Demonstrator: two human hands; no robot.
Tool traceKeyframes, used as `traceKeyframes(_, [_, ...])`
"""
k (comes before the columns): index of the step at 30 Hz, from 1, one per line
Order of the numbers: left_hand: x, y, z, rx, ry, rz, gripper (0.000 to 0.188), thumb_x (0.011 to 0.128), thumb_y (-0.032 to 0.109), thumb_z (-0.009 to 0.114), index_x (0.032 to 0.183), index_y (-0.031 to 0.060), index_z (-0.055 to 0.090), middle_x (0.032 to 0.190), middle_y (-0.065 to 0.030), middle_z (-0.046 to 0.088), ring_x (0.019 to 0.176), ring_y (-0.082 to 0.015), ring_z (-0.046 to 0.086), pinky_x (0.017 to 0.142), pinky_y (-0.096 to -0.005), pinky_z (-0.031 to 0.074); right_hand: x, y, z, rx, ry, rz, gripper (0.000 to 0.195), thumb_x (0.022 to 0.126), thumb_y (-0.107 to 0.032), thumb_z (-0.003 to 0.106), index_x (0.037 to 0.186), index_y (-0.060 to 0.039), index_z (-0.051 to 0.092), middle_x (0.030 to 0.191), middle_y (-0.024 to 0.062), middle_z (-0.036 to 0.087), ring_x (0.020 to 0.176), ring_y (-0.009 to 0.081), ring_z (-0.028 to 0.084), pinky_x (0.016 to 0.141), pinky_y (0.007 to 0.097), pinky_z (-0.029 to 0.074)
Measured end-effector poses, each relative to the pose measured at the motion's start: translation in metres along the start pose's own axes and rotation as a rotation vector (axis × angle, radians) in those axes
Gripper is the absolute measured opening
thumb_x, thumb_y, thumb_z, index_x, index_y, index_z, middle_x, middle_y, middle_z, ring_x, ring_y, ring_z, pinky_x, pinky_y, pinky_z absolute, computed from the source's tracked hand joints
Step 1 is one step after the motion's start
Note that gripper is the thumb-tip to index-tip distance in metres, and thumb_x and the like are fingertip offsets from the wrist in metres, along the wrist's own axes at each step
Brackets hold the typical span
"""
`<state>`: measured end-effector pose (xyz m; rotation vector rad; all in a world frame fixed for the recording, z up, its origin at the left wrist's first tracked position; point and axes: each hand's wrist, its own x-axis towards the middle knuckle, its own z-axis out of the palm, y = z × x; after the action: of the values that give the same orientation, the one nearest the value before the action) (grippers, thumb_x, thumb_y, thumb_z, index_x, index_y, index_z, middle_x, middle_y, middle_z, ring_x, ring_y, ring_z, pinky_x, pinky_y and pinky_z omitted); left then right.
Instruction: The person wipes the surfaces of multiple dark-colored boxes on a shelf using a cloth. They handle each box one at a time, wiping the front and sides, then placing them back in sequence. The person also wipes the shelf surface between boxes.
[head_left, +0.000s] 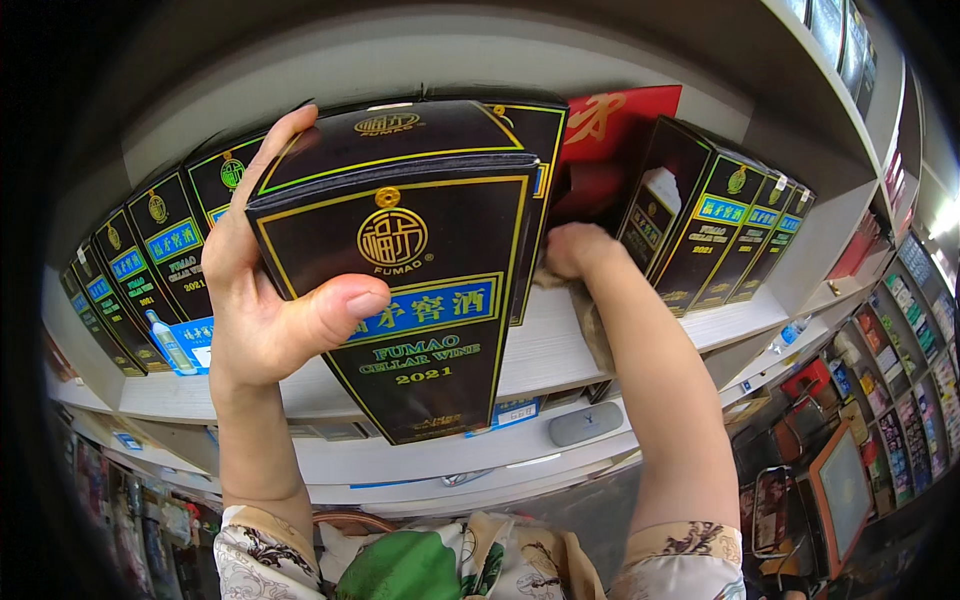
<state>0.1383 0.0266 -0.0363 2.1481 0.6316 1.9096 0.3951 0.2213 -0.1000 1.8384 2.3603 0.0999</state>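
My left hand (262, 300) grips a tall black wine box (427, 247), thumb across its front and fingers over its far left side. Gold trim and a blue printed band mark the box, which tilts toward me in front of the shelf. My right hand (581, 251) reaches into the gap to its right, bunched on a brownish cloth (592, 322) that hangs down onto the white shelf board (551, 352). Part of that hand's grip is hidden. Directly behind the held box stands a similar black box (551, 150).
More black wine boxes stand in rows at left (161, 232) and right (716, 225). A red bag or box (622, 124) leans against the back panel. Below lies a grey case (586, 424) on a lower ledge. A framed table (840, 495) and stocked shelves (900, 375) are at right.
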Motion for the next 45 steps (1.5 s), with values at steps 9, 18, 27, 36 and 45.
traceKeyframes(9, [0.003, -0.001, 0.0, 0.008, -0.058, 0.058, 0.107, 0.064, 0.034, 0.089, 0.141, -0.0126, 0.03, 0.121, -0.0212, 0.06, 0.11, -0.0255, 0.06, 0.097, -0.0341, 0.045, 0.093, 0.045, 0.022, 0.076, 0.141, 0.187, 0.039, 0.088, -0.026, 0.048, 0.118, -0.0058, 0.065, 0.127, 0.0163, 0.06, 0.117, 0.0321, 0.058, 0.096, 0.0392, 0.048])
traceKeyframes(18, [0.005, -0.005, -0.005, 0.17, -0.115, 0.105, 0.099, 0.066, 0.034, 0.087, 0.14, -0.0084, 0.036, 0.121, -0.0198, 0.059, 0.11, -0.0257, 0.06, 0.097, -0.034, 0.045, 0.085, 0.041, 0.026, 0.041, 0.154, 0.092, 0.041, 0.09, -0.026, 0.047, 0.121, -0.0064, 0.063, 0.13, 0.0154, 0.058, 0.119, 0.0316, 0.056, 0.097, 0.0388, 0.047])
traceKeyframes(27, [0.003, 0.0, -0.005, 0.087, -0.067, 0.023, 0.096, 0.065, 0.029, 0.087, 0.14, -0.007, 0.038, 0.12, -0.0174, 0.059, 0.108, -0.0234, 0.06, 0.094, -0.033, 0.047, 0.022, -0.004, 0.016, 0.146, 0.121, -0.259, 0.036, 0.088, -0.025, 0.051, 0.113, -0.0026, 0.065, 0.126, 0.0227, 0.058, 0.118, 0.0344, 0.055, 0.101, 0.0411, 0.044])
traceKeyframes(36, [0.001, 0.002, -0.005, 0.042, -0.078, 0.006, 0.094, 0.071, 0.025, 0.084, 0.142, -0.0075, 0.033, 0.122, -0.0169, 0.059, 0.109, -0.0224, 0.06, 0.097, -0.0336, 0.047, -0.056, -0.005, 0.028, 0.288, 0.284, -0.496, 0.031, 0.09, -0.019, 0.052, 0.109, 0.005, 0.061, 0.108, 0.0294, 0.057, 0.108, 0.0442, 0.053, 0.094, 0.0447, 0.045])
traceKeyframes(45, [0.004, 0.002, -0.002, 0.113, -0.034, 0.012, 0.095, 0.068, 0.037, 0.083, 0.139, -0.009, 0.039, 0.115, -0.0181, 0.063, 0.104, -0.023, 0.063, 0.096, -0.0343, 0.047, -0.172, 0.032, 0.051, 0.309, 0.635, -0.698, 0.04, 0.075, -0.018, 0.066, 0.11, 0.0011, 0.062, 0.112, 0.0199, 0.059, 0.095, 0.036, 0.057, 0.087, 0.0428, 0.047])
